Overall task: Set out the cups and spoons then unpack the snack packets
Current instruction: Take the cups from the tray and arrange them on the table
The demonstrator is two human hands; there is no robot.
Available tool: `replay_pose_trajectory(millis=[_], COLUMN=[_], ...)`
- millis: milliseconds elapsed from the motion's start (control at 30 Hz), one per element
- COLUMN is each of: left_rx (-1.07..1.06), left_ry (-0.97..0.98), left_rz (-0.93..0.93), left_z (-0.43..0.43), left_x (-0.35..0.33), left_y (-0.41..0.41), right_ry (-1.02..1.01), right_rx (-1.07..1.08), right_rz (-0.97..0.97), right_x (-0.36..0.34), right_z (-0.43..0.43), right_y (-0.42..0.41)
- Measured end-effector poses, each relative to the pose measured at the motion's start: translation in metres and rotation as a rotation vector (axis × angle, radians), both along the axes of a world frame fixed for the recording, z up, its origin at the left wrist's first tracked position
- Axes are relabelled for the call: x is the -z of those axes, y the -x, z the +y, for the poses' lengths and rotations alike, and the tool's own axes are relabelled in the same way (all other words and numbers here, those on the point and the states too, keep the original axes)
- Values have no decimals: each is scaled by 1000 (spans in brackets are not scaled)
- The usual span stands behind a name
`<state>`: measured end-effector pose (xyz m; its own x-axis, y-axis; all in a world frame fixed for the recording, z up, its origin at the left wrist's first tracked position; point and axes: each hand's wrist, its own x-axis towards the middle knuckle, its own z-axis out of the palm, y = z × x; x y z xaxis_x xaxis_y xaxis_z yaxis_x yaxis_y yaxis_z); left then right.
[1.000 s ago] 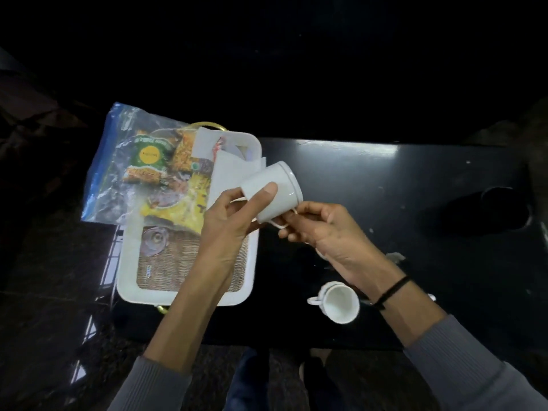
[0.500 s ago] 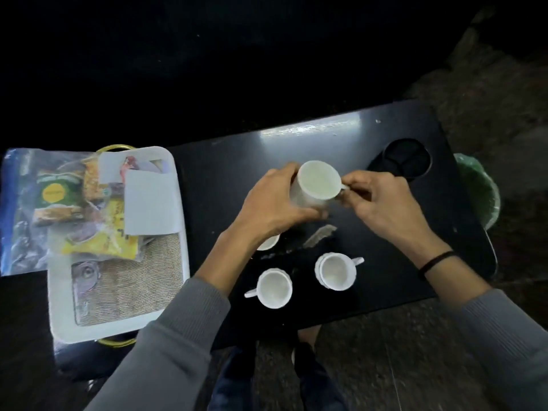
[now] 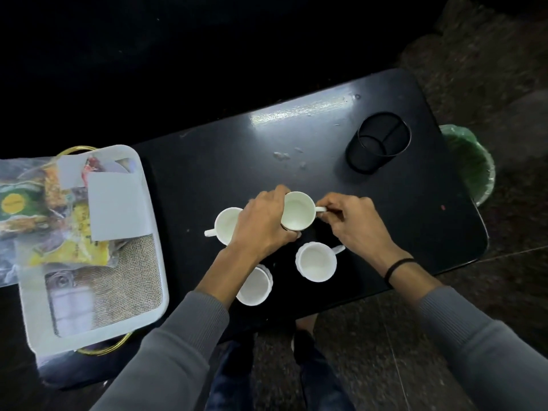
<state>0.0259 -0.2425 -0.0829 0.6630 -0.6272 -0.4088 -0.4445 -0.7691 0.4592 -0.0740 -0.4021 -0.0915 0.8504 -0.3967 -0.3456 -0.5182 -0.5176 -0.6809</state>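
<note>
Left hand (image 3: 261,223) wrapped the 4th cup (image 3: 298,210) mid-table, right hand (image 3: 353,221) pinched its handle; 3 other cups (image 3: 315,262) stood just beside it. Spoons were not seen; snack packets (image 3: 74,232) lay packed on the tray (image 3: 154,232) at left, so I'd judge most remained.

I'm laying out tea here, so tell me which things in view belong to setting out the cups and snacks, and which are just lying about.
Job: the held cup, gripped by the left hand and right hand; three standing cups; snack packets; white tray.
Lying about: black mesh holder; green bin.
</note>
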Motion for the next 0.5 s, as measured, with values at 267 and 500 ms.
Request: replay_pose_trajectory(millis=[267,500], left_rx=[-44,-64], left_ry=[21,49], left_rz=[-30,-1], left_z=[-2,4], left_x=[4,2], left_y=[6,9], right_ry=[2,48], right_rx=[4,-81], right_rz=[-11,17], right_x=[9,2], right_z=[-4,-4], right_y=[-1,-3])
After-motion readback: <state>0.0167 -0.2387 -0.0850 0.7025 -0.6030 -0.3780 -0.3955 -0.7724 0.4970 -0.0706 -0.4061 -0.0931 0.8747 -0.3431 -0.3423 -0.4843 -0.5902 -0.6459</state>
